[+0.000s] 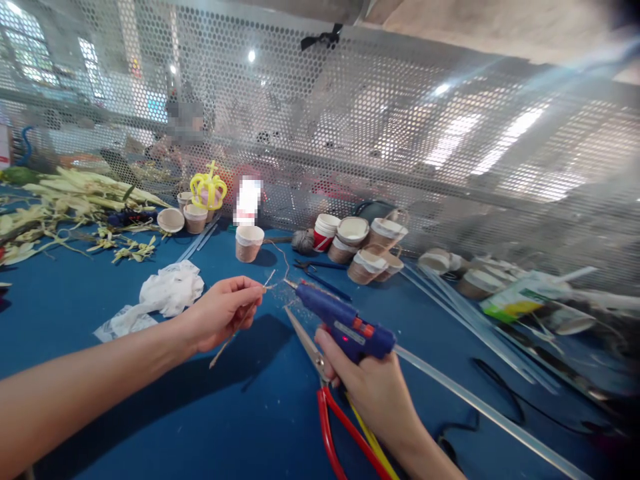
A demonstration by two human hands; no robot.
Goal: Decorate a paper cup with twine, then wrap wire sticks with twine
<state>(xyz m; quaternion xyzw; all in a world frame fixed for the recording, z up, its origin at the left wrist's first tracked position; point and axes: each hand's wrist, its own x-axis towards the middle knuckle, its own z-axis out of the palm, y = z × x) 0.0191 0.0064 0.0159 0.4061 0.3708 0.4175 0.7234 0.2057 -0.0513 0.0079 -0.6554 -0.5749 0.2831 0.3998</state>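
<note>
My left hand [233, 310] is closed, thumb and forefinger pinching a thin piece of twine [225, 352] whose short ends stick out past the fingertips. My right hand [370, 380] is wrapped round the grip of a blue glue gun [345, 321], its nozzle pointing left toward the pinched twine, a small gap apart. A long clear glue stick [480, 403] runs out of the gun's back. Scissors with red handles [325, 400] lie on the blue table below the gun, partly behind my right hand. A paper-and-twine cup [249, 245] stands beyond my hands.
Crumpled white plastic [173, 290] lies left of centre. Dried husks [85, 190] and a yellow crown-shaped piece [209, 189] are at the back left. Several cups [367, 265], pliers [325, 273] and clear glue sticks [470, 320] lie right. A perforated metal screen [320, 120] stands behind.
</note>
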